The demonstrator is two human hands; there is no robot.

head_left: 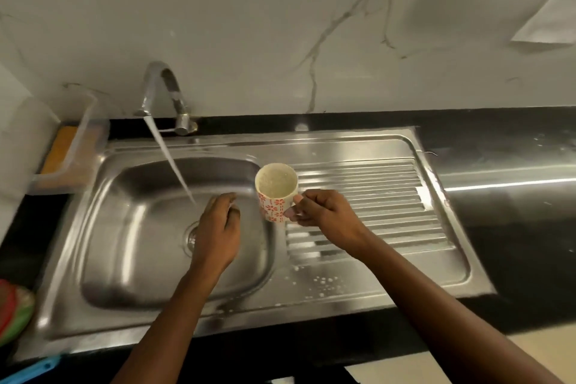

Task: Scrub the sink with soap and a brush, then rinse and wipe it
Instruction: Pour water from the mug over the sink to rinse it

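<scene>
Two bare forearms reach in from the bottom edge toward a stainless steel sink (103, 193) set in a black counter (514, 259). At left, the left hand (218, 227) hangs above the basin near the drain (190, 237), fingers loosely curled and holding nothing, just beside a stream of water (170, 162) running from the curved tap (165, 93). At right, the right hand (324, 212) pinches the handle of a cream mug (276, 190) with a red flower pattern, held upright over the basin's right rim; whether it holds water is hard to tell. Right of the basin lies the ribbed draining board (374, 196), with white soap flecks (324, 282) along its front edge. Judging by this, scrubbing looks done and rinsing is under way. The mug seems ceramic: rigid, breakable, fairly light, and likely slippery when wet, so the handle is the sound place to hold it. The steel sink is hard and slick, fixed in place, and will not give under pressure. A clear tray (71, 159) holding something orange, perhaps a sponge, sits at the sink's left end, well clear of the hands. A red and green object (15, 312) and a blue item (31, 371) show at the lower left; neither can be identified. No brush or cloth is plainly visible. Nothing blocks the basin except the left hand above it.
</scene>
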